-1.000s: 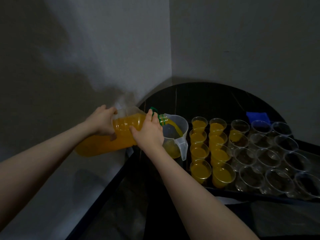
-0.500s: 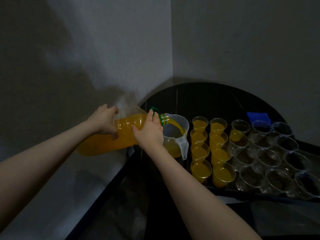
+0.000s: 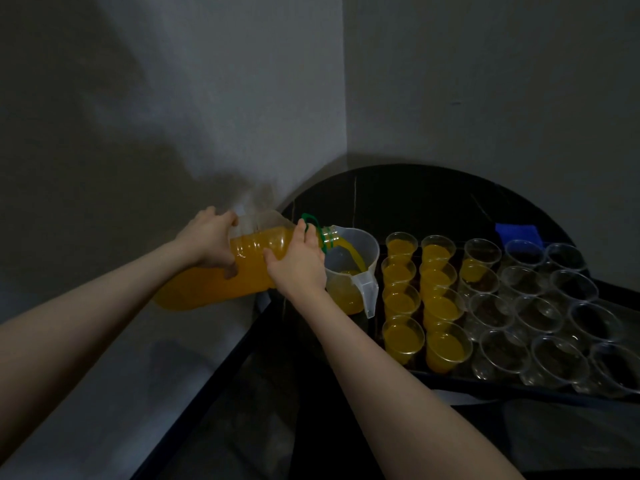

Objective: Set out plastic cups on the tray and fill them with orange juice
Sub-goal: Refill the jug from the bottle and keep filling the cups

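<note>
A big clear bottle of orange juice [image 3: 249,261] lies tilted on its side, neck to the right. My left hand [image 3: 211,242] grips its body and my right hand [image 3: 298,261] grips it near the green neck ring. Juice streams from the mouth into a clear measuring jug [image 3: 353,271] standing on the black table. Right of the jug a dark tray [image 3: 485,384] carries rows of clear plastic cups. Two columns of filled cups [image 3: 403,336] stand nearest the jug; a cup in the third column [image 3: 479,258] holds some juice. The empty cups [image 3: 554,362] fill the right side.
A blue cloth-like thing [image 3: 517,232] lies behind the cups at the back of the round black table [image 3: 415,199]. Grey walls meet in a corner just behind the jug. The table's dark left edge runs down beside my right forearm.
Both hands keep the bottle tilted and juice keeps running; the level in the jug has risen a little. The view has shifted slightly.
</note>
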